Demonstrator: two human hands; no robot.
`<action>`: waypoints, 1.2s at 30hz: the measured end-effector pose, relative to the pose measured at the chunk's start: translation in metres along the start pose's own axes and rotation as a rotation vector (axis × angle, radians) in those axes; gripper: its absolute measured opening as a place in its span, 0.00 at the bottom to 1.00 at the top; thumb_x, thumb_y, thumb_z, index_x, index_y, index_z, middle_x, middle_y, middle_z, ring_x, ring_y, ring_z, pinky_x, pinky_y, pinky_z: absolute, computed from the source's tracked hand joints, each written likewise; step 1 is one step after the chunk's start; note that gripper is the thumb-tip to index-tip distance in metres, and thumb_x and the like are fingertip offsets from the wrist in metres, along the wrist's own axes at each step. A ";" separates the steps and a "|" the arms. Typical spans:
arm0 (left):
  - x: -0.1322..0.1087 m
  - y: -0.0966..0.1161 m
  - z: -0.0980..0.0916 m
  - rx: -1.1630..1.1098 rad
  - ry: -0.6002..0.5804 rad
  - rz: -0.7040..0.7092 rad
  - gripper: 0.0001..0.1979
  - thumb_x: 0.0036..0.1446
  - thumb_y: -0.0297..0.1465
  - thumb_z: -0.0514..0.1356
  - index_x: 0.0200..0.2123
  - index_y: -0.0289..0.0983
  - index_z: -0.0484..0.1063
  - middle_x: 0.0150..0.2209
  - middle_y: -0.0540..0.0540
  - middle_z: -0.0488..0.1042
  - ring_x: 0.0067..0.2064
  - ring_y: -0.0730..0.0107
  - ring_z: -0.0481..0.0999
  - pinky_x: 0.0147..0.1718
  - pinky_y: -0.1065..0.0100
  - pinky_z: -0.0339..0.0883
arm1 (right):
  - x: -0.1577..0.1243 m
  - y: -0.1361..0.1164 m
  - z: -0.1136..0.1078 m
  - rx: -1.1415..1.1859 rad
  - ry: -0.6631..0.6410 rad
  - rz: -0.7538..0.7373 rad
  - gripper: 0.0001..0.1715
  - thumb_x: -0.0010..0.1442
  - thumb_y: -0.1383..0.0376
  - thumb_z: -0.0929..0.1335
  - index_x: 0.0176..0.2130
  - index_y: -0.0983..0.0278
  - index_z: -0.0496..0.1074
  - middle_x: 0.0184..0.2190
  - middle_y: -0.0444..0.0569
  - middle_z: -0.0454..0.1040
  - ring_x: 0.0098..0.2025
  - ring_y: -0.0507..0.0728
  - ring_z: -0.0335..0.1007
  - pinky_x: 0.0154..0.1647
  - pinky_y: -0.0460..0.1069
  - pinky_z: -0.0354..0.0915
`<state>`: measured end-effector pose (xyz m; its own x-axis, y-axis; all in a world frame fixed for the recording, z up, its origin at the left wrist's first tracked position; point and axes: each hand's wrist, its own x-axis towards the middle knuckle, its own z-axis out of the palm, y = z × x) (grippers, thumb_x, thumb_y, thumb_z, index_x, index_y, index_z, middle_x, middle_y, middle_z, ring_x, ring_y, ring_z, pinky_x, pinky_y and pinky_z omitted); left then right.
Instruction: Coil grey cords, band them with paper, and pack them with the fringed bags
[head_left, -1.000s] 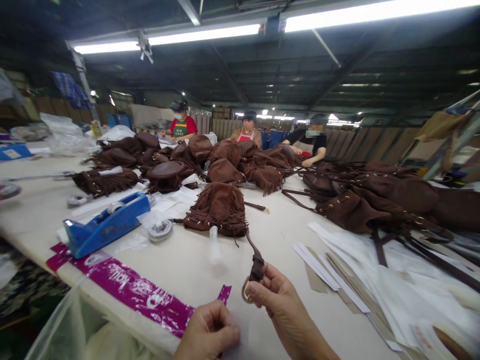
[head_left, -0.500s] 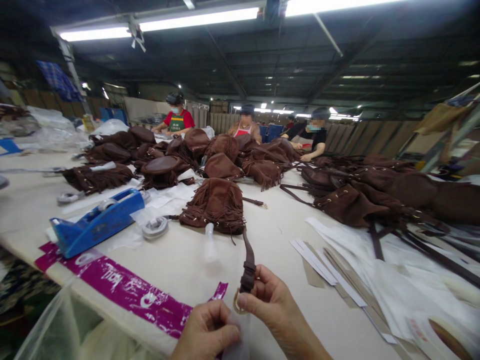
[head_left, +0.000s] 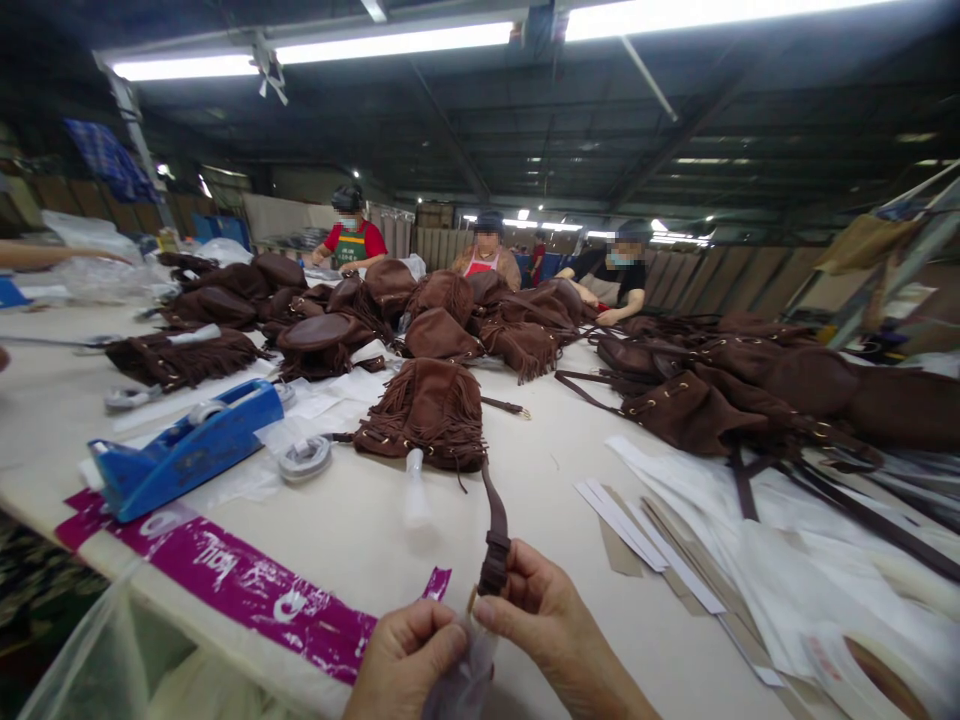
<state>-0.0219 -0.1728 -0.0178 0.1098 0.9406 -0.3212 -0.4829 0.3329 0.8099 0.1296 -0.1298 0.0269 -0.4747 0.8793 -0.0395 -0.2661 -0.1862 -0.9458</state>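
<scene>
A brown fringed bag (head_left: 420,410) lies on the white table, its dark strap (head_left: 496,510) running toward me. My right hand (head_left: 541,615) pinches the buckle end of that strap between thumb and fingers. Only a sliver of the buckle (head_left: 472,597) shows; clear plastic film and my fingers hide the rest. My left hand (head_left: 416,650) is closed on the clear plastic film (head_left: 466,670), which now reaches up to the buckle. A white wrapped piece (head_left: 415,485) sticks out from the bag's near edge.
A blue tape dispenser (head_left: 187,445) and a purple printed strip (head_left: 247,590) lie at left. Beside the bag is a wrapped grey coil (head_left: 305,458). Brown bags (head_left: 442,295) are heaped behind. At right lie card strips (head_left: 622,525) and a tape roll (head_left: 862,680). Several co-workers stand beyond.
My left hand has brought the clear film up over the buckle, covering most of it. The strap stays in my right hand. An arm has appeared at the far left.
</scene>
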 end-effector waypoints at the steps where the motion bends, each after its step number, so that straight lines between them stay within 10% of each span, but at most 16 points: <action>1: 0.000 -0.001 0.001 -0.019 0.007 0.009 0.26 0.36 0.48 0.75 0.24 0.31 0.74 0.23 0.40 0.78 0.23 0.68 0.73 0.26 0.70 0.63 | 0.000 0.000 0.000 0.003 0.004 0.000 0.21 0.48 0.62 0.78 0.41 0.64 0.73 0.32 0.45 0.77 0.36 0.54 0.72 0.37 0.47 0.65; 11: 0.007 -0.004 0.002 -0.067 0.073 0.072 0.24 0.35 0.48 0.75 0.25 0.33 0.77 0.21 0.46 0.75 0.22 0.72 0.71 0.24 0.73 0.63 | 0.015 0.006 -0.001 0.007 0.075 0.017 0.24 0.35 0.63 0.81 0.33 0.65 0.74 0.26 0.43 0.75 0.28 0.51 0.67 0.28 0.44 0.62; 26: 0.015 -0.007 0.005 -0.096 0.056 0.168 0.22 0.39 0.44 0.75 0.28 0.35 0.72 0.24 0.46 0.77 0.25 0.69 0.73 0.28 0.71 0.63 | 0.015 -0.014 -0.007 -0.231 -0.048 0.150 0.11 0.42 0.64 0.73 0.28 0.68 0.73 0.21 0.44 0.73 0.22 0.51 0.67 0.23 0.44 0.58; 36: 0.012 -0.006 0.003 0.095 0.104 0.306 0.24 0.40 0.48 0.73 0.31 0.36 0.74 0.26 0.49 0.74 0.28 0.70 0.70 0.28 0.73 0.61 | 0.022 -0.018 -0.011 -0.314 0.093 0.212 0.07 0.38 0.67 0.69 0.24 0.67 0.71 0.18 0.42 0.70 0.20 0.49 0.60 0.20 0.44 0.55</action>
<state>-0.0155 -0.1632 -0.0249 -0.1193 0.9878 -0.1002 -0.3963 0.0452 0.9170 0.1332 -0.1021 0.0393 -0.4096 0.8744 -0.2601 0.1063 -0.2374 -0.9656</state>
